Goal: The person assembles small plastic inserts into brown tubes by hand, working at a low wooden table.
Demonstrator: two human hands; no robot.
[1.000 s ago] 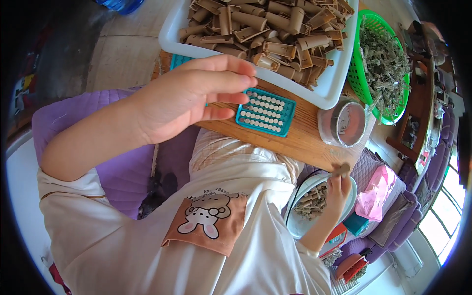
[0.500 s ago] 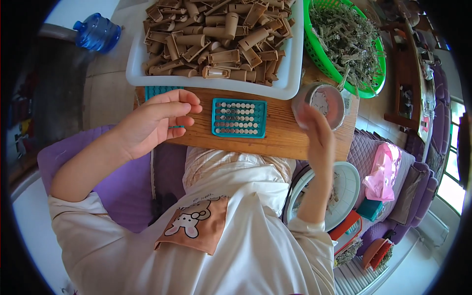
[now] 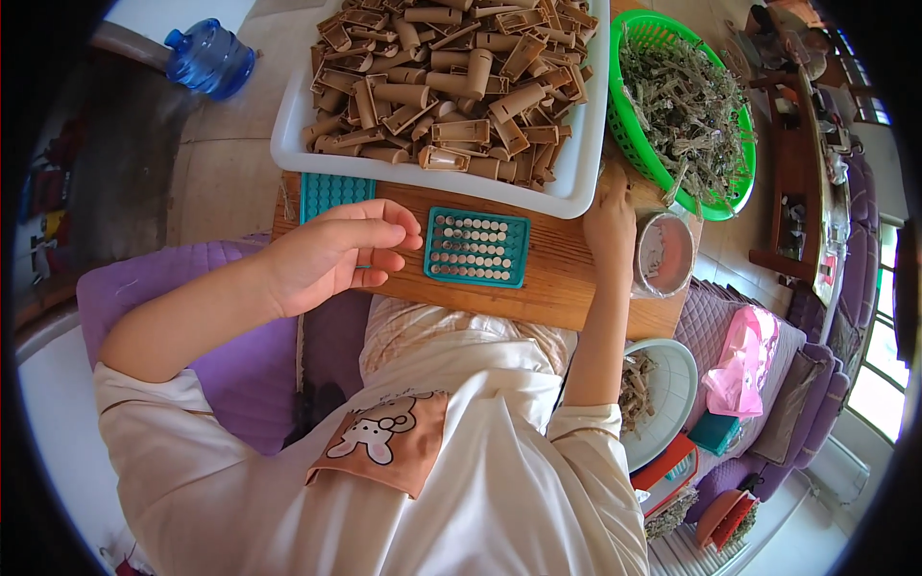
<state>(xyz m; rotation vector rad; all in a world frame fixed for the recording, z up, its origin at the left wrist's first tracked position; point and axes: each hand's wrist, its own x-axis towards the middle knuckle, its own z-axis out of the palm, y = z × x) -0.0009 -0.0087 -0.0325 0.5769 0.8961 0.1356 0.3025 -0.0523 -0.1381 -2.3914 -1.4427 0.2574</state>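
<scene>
A teal tray [image 3: 476, 277] with rows of small round silvery discs [image 3: 471, 245] lies on the wooden table in front of me. Just left of it hovers my left hand [image 3: 346, 252], its bent fingers apart and nothing seen in them. My right hand [image 3: 611, 216] reaches to the table between the white bin [image 3: 562, 198] and the green basket [image 3: 626, 125]. Its fingers are curled downward, and whatever they grip is hidden beneath them. Close by its wrist stands a round tub [image 3: 672, 252] with pale contents. Brown half-tube plastic shells [image 3: 451, 86] fill the white bin.
Dried plant stems [image 3: 682, 110] heap up in the green basket. A second teal tray [image 3: 331, 192] lies partly under my left hand. To my right are a pale round basin [image 3: 672, 384] and a pink bag [image 3: 744, 360]. A blue water bottle [image 3: 211, 60] stands far left.
My right hand has moved forward, from above the round tub to the gap beside the white bin. The left hand keeps its shape near the tray. The whole view has shifted slightly.
</scene>
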